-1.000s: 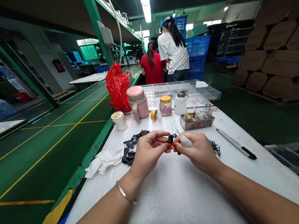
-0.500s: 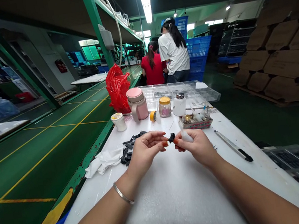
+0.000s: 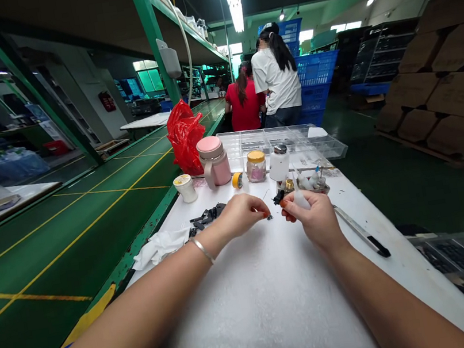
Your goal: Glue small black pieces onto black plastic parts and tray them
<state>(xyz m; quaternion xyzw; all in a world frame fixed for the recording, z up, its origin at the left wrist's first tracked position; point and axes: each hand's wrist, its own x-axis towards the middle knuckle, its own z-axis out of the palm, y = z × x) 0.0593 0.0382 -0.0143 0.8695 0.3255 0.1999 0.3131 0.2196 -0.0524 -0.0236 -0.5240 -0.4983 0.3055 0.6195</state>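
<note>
My right hand (image 3: 317,216) pinches a small black plastic part (image 3: 278,197) between thumb and fingertips. Tucked into the same hand is a translucent white squeeze bottle (image 3: 301,198), its thin nozzle pointing up. My left hand (image 3: 244,214) reaches over the white tabletop (image 3: 243,306), fingertips pressed together beside a few tiny dark pieces (image 3: 270,217); whether it grips one of them is hidden. Behind its wrist lies a pile of black plastic parts (image 3: 207,217), next to a crumpled white cloth (image 3: 160,247).
A box of small bottles (image 3: 314,184) stands beyond my right hand, a utility knife (image 3: 362,231) to its right. Farther back are a pink mug (image 3: 215,162), yellow-lidded jar (image 3: 256,167), white bottle (image 3: 279,164), tape roll (image 3: 237,181), white tub (image 3: 185,188) and clear divided tray (image 3: 332,146). Two people work beyond.
My left hand has left the black part and moved down to the tiny pieces on the table, its fingers closing. My right hand has shifted slightly right with the part and bottle.
</note>
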